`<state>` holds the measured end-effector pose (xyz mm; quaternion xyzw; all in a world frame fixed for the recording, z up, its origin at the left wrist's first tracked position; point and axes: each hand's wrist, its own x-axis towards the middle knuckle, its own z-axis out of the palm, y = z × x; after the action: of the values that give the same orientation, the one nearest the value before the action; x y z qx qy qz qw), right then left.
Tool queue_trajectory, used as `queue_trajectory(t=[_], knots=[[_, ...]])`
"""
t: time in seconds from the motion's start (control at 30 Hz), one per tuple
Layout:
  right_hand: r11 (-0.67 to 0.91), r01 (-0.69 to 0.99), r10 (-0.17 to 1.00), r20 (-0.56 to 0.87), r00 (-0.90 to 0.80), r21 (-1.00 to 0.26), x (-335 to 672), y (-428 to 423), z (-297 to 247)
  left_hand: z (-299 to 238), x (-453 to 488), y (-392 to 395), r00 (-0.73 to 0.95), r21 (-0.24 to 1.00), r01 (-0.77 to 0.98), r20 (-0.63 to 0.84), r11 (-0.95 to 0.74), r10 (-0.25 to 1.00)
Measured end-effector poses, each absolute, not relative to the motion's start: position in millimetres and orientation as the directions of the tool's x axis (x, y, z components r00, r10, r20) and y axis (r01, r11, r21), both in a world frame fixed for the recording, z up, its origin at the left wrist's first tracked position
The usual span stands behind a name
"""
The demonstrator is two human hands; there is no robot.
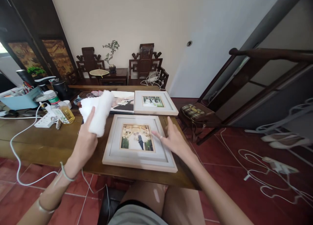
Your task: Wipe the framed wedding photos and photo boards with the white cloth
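A folded white cloth [101, 112] is gripped in my left hand [86, 140], raised over the table left of the nearer picture frame. That picture frame [110, 155] lies flat, with a pale wooden border and a wedding photo [137, 137] in the middle. Over its right side is my right hand [172, 137], fingers spread and holding nothing; whether it touches the frame I cannot tell. Just behind lies a second pale frame [168, 101] with a smaller photo. To its left a photo print or album [124, 101] is partly hidden by the cloth.
On the table's left are a bottle of yellow liquid [65, 114], a power strip [46, 120], a blue box [21, 99] of pens and a black mug [61, 88]. A white cable [16, 153] hangs over the front edge. A wooden chair [207, 112] holding a plaid bag [192, 111] stands right.
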<state>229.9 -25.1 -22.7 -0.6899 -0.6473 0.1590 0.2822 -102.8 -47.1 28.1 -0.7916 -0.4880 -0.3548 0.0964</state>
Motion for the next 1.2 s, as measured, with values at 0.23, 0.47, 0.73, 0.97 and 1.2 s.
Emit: queue_trajectory(t=[0.23, 0.47, 0.73, 0.97, 1.2], knots=[[-0.145, 0.708, 0.989, -0.088, 0.116, -0.691, 234.2, -34.8, -40.5, -22.0, -86.5, -51.7, 0.536, 0.068, 0.794, 0.392, -0.604, 0.748], [-0.222, 0.168, 0.948, -0.173, 0.268, -0.96, 269.9, -43.5, -57.1, -27.0, -74.3, -60.9, 0.571, -0.003, 0.802, 0.293, -0.597, 0.767], [-0.292, 0.017, 0.891, -0.266, 0.369, -0.956, 322.4, -65.2, -46.1, -52.4, -71.4, -72.0, 0.5, -0.085, 0.864, 0.274, -0.497, 0.822], [-0.422, -0.248, 0.821, -0.483, 0.303, -0.872, 352.7, -78.6, -50.6, 44.7, -91.9, -84.7, 0.616, 0.267, 0.784, -0.215, -0.561, 0.758], [-0.488, -0.344, 0.793, -0.572, 0.209, -0.802, 352.0, -95.6, -50.0, 42.5, 20.5, 49.7, 0.744, 0.156, 0.636, 0.136, -0.756, 0.654]])
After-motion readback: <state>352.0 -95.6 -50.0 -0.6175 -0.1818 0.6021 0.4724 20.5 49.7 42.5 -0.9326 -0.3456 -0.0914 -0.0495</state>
